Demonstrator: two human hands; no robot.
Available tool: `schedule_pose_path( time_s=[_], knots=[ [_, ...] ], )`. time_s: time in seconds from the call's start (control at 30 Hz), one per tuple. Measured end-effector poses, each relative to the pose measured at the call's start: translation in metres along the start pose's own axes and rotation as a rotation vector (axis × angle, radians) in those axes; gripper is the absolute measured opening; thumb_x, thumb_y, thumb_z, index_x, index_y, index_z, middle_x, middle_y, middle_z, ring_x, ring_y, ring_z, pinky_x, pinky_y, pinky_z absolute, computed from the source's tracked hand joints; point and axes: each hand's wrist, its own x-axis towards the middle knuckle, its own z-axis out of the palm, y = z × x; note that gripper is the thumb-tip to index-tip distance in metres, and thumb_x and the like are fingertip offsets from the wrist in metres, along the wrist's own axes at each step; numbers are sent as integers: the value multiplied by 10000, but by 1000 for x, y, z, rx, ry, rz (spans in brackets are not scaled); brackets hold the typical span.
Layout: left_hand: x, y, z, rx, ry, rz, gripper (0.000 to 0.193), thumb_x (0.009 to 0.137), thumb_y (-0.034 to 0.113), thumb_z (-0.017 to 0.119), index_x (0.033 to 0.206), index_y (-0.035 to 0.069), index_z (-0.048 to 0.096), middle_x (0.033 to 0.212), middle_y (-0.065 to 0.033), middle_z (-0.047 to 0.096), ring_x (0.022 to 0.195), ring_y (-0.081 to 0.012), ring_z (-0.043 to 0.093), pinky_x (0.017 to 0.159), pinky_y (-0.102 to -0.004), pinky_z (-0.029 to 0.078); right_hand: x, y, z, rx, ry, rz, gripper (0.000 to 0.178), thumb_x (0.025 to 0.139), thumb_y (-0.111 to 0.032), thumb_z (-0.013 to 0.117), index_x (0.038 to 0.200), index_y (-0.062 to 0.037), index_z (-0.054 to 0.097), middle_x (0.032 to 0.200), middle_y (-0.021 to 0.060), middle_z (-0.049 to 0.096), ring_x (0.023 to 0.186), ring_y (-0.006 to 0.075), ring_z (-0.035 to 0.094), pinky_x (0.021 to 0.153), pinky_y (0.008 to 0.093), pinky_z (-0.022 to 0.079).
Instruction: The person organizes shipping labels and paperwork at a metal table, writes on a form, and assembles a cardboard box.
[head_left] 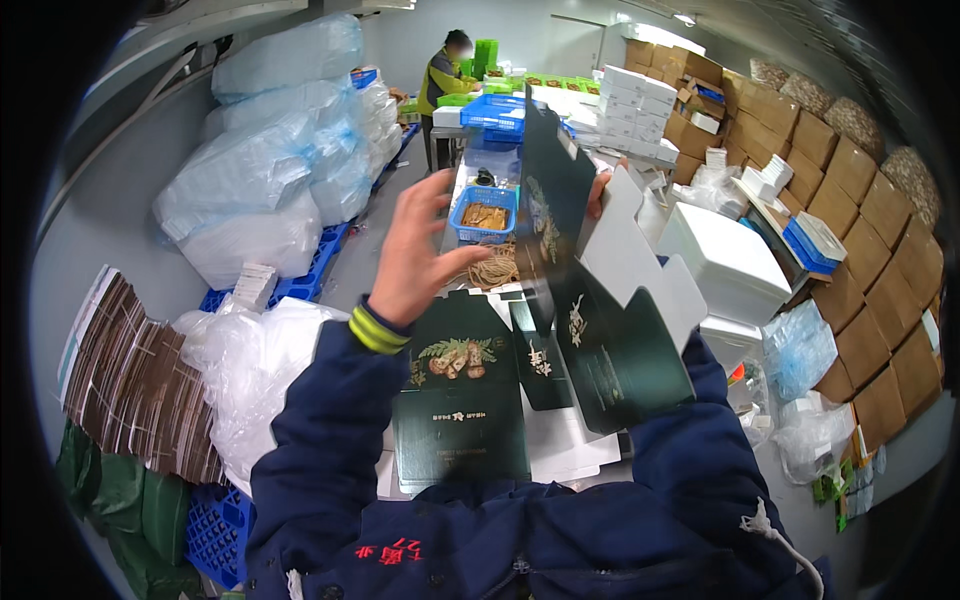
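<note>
My right hand [597, 192] grips a partly folded dark green cardboard box [620, 350] with a white inner side, raised above the table. Only some fingertips show at the box's edge; the panels hide the rest. To the left of the box my left hand [412, 245] is raised, fingers apart, holding nothing. Below both hands lies a flat dark green box blank [460, 430] printed with mushrooms and leaves. Beside it, under the held box, is another dark green printed panel [541, 365] with white card around it.
Beyond my hands are a coil of rope [492, 268] and a blue basket [484, 212] with brown contents. White foam boxes [725, 260] stand at right, before stacked brown cartons [880, 290]. Flattened cardboard [140, 380] and plastic-wrapped bundles [250, 170] fill the left. A person [440, 85] works far back.
</note>
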Motion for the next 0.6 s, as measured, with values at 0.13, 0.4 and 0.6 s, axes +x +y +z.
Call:
schedule_pose_path(
  time_s=[0.13, 0.4, 0.6],
  knots=[
    [38, -6, 50, 190, -5, 330, 1012, 531, 446, 814, 1305, 8, 332, 1333, -189, 352, 1247, -360, 326, 1032, -431, 282, -26, -16, 50, 142, -4, 213, 642, 943, -525, 250, 540, -70, 456, 444, 23, 390, 423, 138, 385, 438, 239, 326],
    [43, 6, 55, 320, -85, 456, 736, 567, 419, 768, 1096, 2, 471, 1167, -168, 504, 1211, -354, 403, 1036, -513, 238, -8, -8, -28, 283, -717, 34, 616, 954, -506, 150, 681, -58, 475, 620, 69, 460, 606, 191, 389, 647, 303, 346],
    [-13, 83, -8, 119, -583, 382, 667, 559, 435, 776, 1008, 56, 461, 1017, -129, 508, 1168, -387, 447, 1005, -573, 226, -8, -20, -102, 89, -193, 20, 630, 959, -488, 208, 562, -73, 465, 492, 37, 433, 526, 156, 410, 527, 279, 351]
  ],
)
